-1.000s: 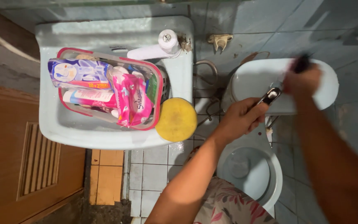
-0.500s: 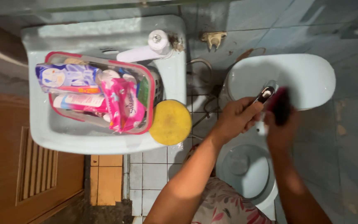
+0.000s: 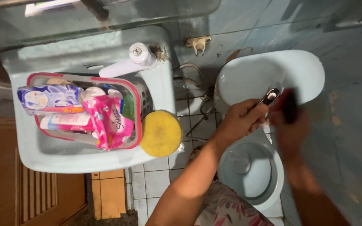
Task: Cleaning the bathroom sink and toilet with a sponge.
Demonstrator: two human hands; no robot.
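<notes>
The left hand [image 3: 241, 120] is curled tight around a shiny metal sprayer head [image 3: 270, 96], held over the smooth pale-blue ceramic toilet [image 3: 256, 75]. Just right of it, the blurred right hand [image 3: 290, 125] grips a dark brush [image 3: 289, 106]. Well to the left, a round yellow sponge [image 3: 161, 133] sits on the sink [image 3: 84, 161] rim beside a red-rimmed basket [image 3: 135, 104] holding a glossy pink packet [image 3: 109, 121].

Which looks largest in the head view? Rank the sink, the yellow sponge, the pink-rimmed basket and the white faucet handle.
1. Sink
2. Pink-rimmed basket
3. Yellow sponge
4. White faucet handle

All four sit at about the same distance, so this order seems safe.
</notes>
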